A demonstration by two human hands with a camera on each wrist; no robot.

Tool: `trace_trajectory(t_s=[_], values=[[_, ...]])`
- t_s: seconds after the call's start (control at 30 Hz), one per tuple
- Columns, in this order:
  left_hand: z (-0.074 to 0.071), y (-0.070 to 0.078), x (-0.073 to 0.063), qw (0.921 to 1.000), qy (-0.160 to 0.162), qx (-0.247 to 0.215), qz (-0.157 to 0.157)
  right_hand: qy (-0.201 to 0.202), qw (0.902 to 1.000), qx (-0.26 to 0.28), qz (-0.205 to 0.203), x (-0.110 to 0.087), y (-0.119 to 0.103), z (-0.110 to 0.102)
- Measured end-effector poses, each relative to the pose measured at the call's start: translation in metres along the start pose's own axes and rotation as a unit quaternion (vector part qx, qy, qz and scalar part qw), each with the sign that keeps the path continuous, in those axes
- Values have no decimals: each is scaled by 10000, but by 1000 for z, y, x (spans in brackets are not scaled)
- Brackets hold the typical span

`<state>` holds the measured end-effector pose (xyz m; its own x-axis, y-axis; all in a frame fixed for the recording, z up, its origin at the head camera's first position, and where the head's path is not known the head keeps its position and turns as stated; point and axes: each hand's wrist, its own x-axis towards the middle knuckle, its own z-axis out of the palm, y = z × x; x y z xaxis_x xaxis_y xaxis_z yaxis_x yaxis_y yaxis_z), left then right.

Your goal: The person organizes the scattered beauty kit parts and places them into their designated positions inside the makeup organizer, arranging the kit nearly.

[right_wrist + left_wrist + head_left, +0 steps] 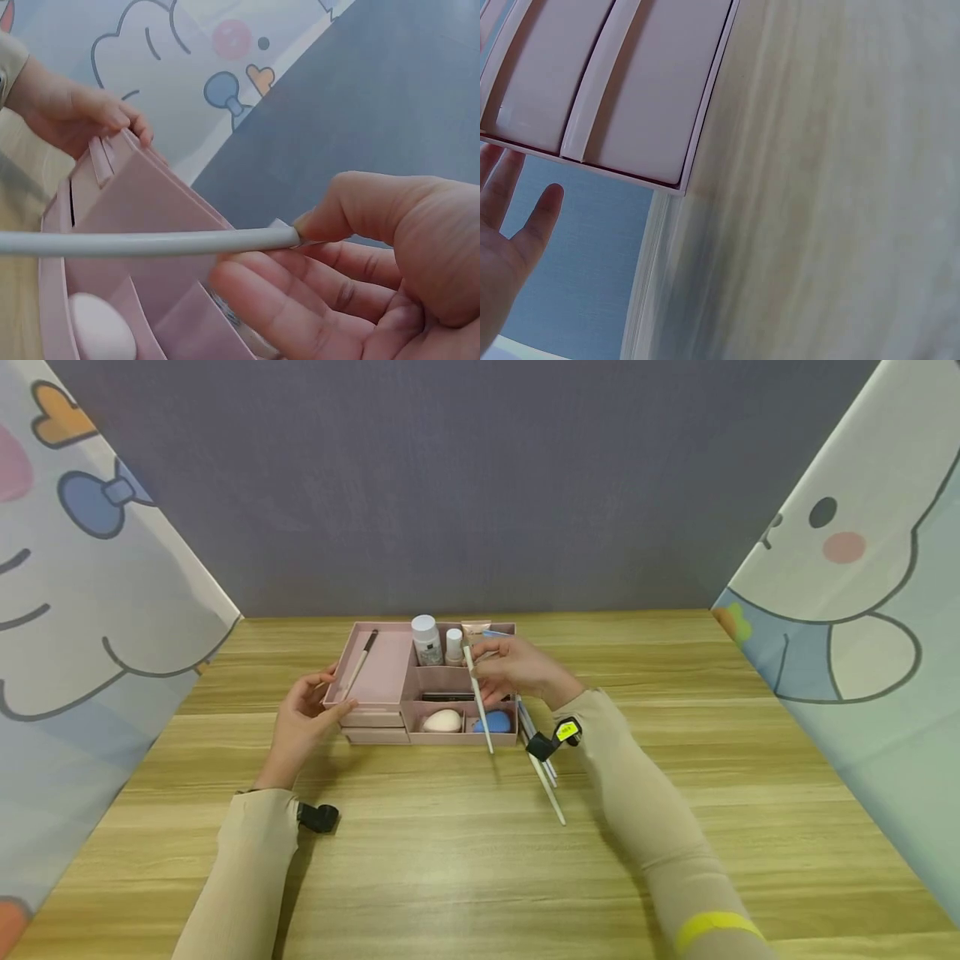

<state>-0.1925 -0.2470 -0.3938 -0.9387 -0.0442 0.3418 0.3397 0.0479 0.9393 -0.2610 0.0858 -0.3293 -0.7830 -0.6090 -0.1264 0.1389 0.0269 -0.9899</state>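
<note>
A pink desktop organizer (390, 672) stands on the wooden table, with drawers on its left half. My left hand (300, 714) holds its left end, thumb at the front corner and fingers along the side. Between thumb and fingers, my right hand (521, 670) pinches a makeup brush (481, 710) above the right compartments, its white handle slanting down toward the front. Another brush (362, 664) lies in the top left tray. A white bottle (427, 643), a smaller bottle (453, 647) and a tube (476, 629) stand in the back. Front compartments contain a white sponge (442, 721) and a blue sponge (495, 722).
Beside the organizer's right end, partly under my right wrist, a white-handled brush (548, 790) and other slim pale sticks (527, 722) lie on the table (420, 860). A dark wall (480, 485) rises behind the table, with cartoon-printed panels on both sides.
</note>
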Motion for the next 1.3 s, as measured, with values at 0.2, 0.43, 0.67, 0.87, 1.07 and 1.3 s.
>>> trace_trajectory(t_s=[0.2,0.43,0.67,0.87,1.07,1.3], values=[[-1,-1,-1,10000,-36,-11,21,202,9996,109,-166,14,0,16],[-1,-2,-2,9999,-76,-96,48,327,9975,599,-207,30,-2,36],[1,-1,-2,9999,-59,-150,60,359,9969,695,-101,41,-8,50],[0,-1,-2,9999,-37,-117,47,325,9968,728,-94,50,-13,59],[0,-2,-1,9999,-59,-94,97,454,9952,863,-102,61,-19,70],[0,-1,-1,9999,-67,-56,67,449,9958,787,-108,72,-29,83]])
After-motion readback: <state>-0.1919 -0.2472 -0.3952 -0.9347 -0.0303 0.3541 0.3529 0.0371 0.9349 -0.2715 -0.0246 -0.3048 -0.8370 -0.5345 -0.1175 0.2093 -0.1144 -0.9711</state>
